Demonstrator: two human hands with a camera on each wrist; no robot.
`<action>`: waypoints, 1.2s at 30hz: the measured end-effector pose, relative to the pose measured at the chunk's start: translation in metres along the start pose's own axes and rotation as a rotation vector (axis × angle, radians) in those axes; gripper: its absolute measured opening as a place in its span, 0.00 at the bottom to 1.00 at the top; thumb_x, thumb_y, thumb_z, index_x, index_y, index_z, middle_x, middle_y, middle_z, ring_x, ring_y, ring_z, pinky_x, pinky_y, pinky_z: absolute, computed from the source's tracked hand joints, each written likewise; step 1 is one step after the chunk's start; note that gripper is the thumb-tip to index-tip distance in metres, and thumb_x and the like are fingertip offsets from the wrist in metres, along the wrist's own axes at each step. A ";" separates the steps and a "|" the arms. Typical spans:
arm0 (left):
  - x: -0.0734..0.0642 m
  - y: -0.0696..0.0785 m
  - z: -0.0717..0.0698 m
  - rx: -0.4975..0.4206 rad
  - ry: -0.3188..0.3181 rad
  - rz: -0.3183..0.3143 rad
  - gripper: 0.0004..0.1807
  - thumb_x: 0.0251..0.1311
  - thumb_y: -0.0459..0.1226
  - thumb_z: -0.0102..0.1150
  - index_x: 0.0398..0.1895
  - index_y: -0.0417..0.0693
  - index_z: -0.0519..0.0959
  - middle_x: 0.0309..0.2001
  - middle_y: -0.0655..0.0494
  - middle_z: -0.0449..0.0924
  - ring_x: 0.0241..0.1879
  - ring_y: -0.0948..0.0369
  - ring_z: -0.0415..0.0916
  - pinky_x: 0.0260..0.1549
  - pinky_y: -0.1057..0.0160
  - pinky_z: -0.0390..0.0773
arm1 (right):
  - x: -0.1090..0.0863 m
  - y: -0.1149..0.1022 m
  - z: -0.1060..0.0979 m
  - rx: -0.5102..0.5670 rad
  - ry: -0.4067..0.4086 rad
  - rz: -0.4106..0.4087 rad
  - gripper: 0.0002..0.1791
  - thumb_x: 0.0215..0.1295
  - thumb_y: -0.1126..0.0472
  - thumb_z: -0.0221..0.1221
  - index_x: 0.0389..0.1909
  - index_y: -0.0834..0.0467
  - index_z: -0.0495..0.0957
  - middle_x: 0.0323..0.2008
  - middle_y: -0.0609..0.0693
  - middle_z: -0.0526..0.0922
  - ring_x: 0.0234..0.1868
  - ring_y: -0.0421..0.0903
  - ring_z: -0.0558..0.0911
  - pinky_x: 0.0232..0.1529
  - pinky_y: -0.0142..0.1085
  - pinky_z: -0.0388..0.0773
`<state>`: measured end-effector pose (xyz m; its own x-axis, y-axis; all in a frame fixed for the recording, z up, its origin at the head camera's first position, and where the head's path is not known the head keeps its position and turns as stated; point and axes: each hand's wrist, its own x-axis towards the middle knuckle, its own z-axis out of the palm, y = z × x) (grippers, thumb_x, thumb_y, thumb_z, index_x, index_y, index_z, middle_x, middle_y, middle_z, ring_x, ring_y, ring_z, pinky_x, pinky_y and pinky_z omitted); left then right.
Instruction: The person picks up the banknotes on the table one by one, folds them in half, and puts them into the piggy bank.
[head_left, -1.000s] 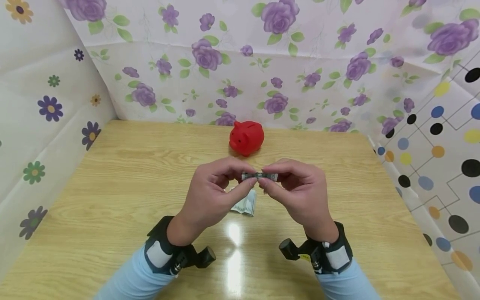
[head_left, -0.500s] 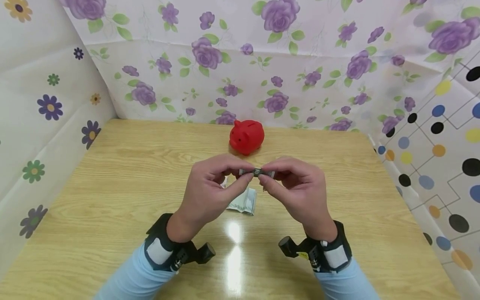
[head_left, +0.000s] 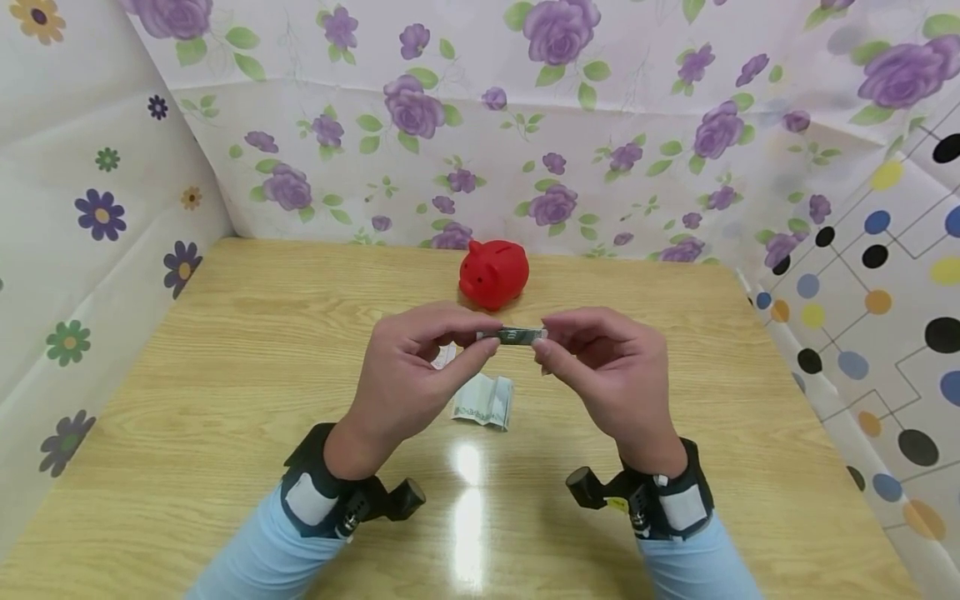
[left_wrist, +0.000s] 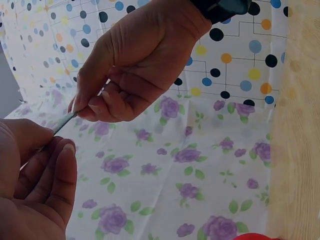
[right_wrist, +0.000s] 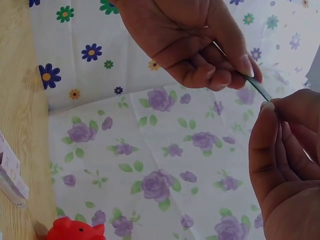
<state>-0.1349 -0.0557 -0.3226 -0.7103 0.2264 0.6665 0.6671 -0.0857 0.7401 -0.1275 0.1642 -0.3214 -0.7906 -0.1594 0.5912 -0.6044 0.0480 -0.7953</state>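
No text, brand or number can be read. The dark green folded strip bears light marks near its middle, perhaps two characters, too small to make out. On the surface, the creased pale paper carries a row of dark print along its near edge, illegible. The yellow label on the black right-wrist mount is likewise too small to read.

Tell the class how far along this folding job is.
Done: the green strip already looks folded narrow. In hand: the left hand and right hand pinch its ends. Remaining, perhaps: the creased note on the table, which is not yet folded so narrow.
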 end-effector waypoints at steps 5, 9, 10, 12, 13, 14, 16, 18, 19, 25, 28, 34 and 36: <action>0.000 0.002 -0.001 0.009 0.006 0.010 0.13 0.53 0.19 0.69 0.44 0.32 0.86 0.34 0.45 0.87 0.30 0.60 0.79 0.31 0.67 0.82 | 0.001 0.000 0.000 0.016 -0.036 -0.016 0.17 0.61 0.73 0.68 0.51 0.73 0.82 0.33 0.50 0.87 0.31 0.44 0.85 0.32 0.33 0.85; 0.000 0.002 -0.001 0.050 0.026 0.010 0.19 0.54 0.20 0.70 0.50 0.33 0.84 0.31 0.44 0.87 0.29 0.61 0.81 0.31 0.67 0.83 | 0.002 0.001 0.000 0.000 -0.071 -0.006 0.13 0.65 0.75 0.64 0.50 0.70 0.82 0.34 0.50 0.86 0.31 0.45 0.84 0.33 0.34 0.85; 0.000 0.002 -0.001 0.060 0.029 0.006 0.20 0.54 0.21 0.70 0.51 0.33 0.83 0.31 0.45 0.86 0.29 0.62 0.81 0.30 0.67 0.83 | 0.002 0.001 0.000 -0.002 -0.078 0.005 0.12 0.66 0.75 0.63 0.49 0.69 0.82 0.33 0.49 0.85 0.31 0.45 0.83 0.33 0.34 0.85; 0.000 0.001 -0.001 0.071 0.024 -0.002 0.20 0.54 0.21 0.70 0.52 0.34 0.83 0.29 0.47 0.85 0.29 0.62 0.80 0.29 0.68 0.81 | 0.002 0.001 -0.001 0.025 -0.092 0.037 0.09 0.68 0.73 0.62 0.48 0.69 0.82 0.32 0.50 0.85 0.30 0.46 0.83 0.33 0.35 0.85; 0.000 0.001 -0.001 0.070 0.018 -0.006 0.19 0.54 0.21 0.70 0.51 0.34 0.83 0.29 0.47 0.85 0.29 0.62 0.79 0.29 0.67 0.80 | 0.002 0.001 -0.001 0.045 -0.099 0.052 0.08 0.69 0.73 0.61 0.47 0.69 0.81 0.32 0.50 0.85 0.29 0.46 0.83 0.33 0.35 0.86; 0.001 0.001 -0.001 0.066 0.010 -0.013 0.17 0.55 0.21 0.70 0.49 0.35 0.84 0.29 0.48 0.85 0.29 0.62 0.79 0.28 0.68 0.80 | 0.001 0.000 -0.002 0.067 -0.104 0.068 0.08 0.70 0.73 0.60 0.48 0.70 0.80 0.31 0.50 0.85 0.29 0.46 0.83 0.33 0.36 0.86; 0.001 0.000 -0.001 0.052 -0.006 -0.025 0.14 0.55 0.21 0.69 0.46 0.35 0.85 0.29 0.50 0.84 0.29 0.61 0.78 0.27 0.67 0.79 | 0.001 0.000 -0.002 0.116 -0.109 0.089 0.09 0.71 0.73 0.59 0.48 0.73 0.79 0.31 0.49 0.86 0.29 0.46 0.84 0.33 0.37 0.87; 0.001 0.001 -0.001 0.016 -0.022 -0.045 0.12 0.57 0.21 0.68 0.44 0.35 0.86 0.30 0.48 0.85 0.29 0.61 0.80 0.29 0.66 0.81 | 0.001 0.000 -0.003 0.155 -0.102 0.096 0.10 0.70 0.73 0.60 0.48 0.75 0.79 0.32 0.49 0.87 0.30 0.47 0.86 0.34 0.38 0.88; 0.001 0.001 -0.001 -0.008 -0.029 -0.057 0.11 0.57 0.21 0.68 0.43 0.35 0.85 0.31 0.47 0.85 0.30 0.60 0.80 0.30 0.65 0.82 | 0.001 0.000 -0.003 0.169 -0.097 0.095 0.10 0.70 0.73 0.60 0.47 0.76 0.79 0.33 0.49 0.88 0.30 0.46 0.86 0.35 0.39 0.88; 0.000 0.001 -0.003 -0.114 -0.050 -0.091 0.11 0.56 0.19 0.67 0.43 0.32 0.85 0.37 0.44 0.86 0.33 0.57 0.82 0.36 0.63 0.86 | 0.002 0.001 -0.001 0.201 -0.058 0.069 0.06 0.67 0.74 0.63 0.41 0.72 0.83 0.34 0.50 0.89 0.31 0.46 0.88 0.36 0.39 0.88; 0.000 0.001 -0.002 -0.105 -0.032 -0.095 0.11 0.57 0.20 0.67 0.43 0.32 0.85 0.36 0.43 0.85 0.32 0.57 0.81 0.35 0.63 0.86 | 0.001 0.002 0.001 0.162 -0.048 0.049 0.07 0.63 0.75 0.65 0.41 0.72 0.83 0.34 0.50 0.89 0.31 0.47 0.87 0.36 0.38 0.88; 0.000 0.003 0.000 -0.042 0.005 -0.144 0.13 0.58 0.22 0.67 0.47 0.34 0.84 0.33 0.43 0.84 0.28 0.58 0.81 0.30 0.63 0.85 | 0.000 0.001 0.002 0.105 -0.053 0.048 0.12 0.63 0.73 0.67 0.45 0.75 0.81 0.33 0.49 0.89 0.30 0.46 0.87 0.35 0.38 0.88; 0.000 0.002 0.000 -0.036 0.002 -0.158 0.11 0.59 0.22 0.67 0.45 0.35 0.84 0.33 0.43 0.85 0.26 0.57 0.81 0.29 0.62 0.85 | 0.001 0.001 0.003 0.113 -0.059 0.052 0.09 0.64 0.73 0.66 0.43 0.74 0.82 0.32 0.49 0.88 0.30 0.46 0.87 0.36 0.38 0.88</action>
<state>-0.1331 -0.0561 -0.3210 -0.8062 0.2379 0.5417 0.5387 -0.0835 0.8384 -0.1282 0.1615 -0.3218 -0.8114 -0.2172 0.5427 -0.5453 -0.0532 -0.8366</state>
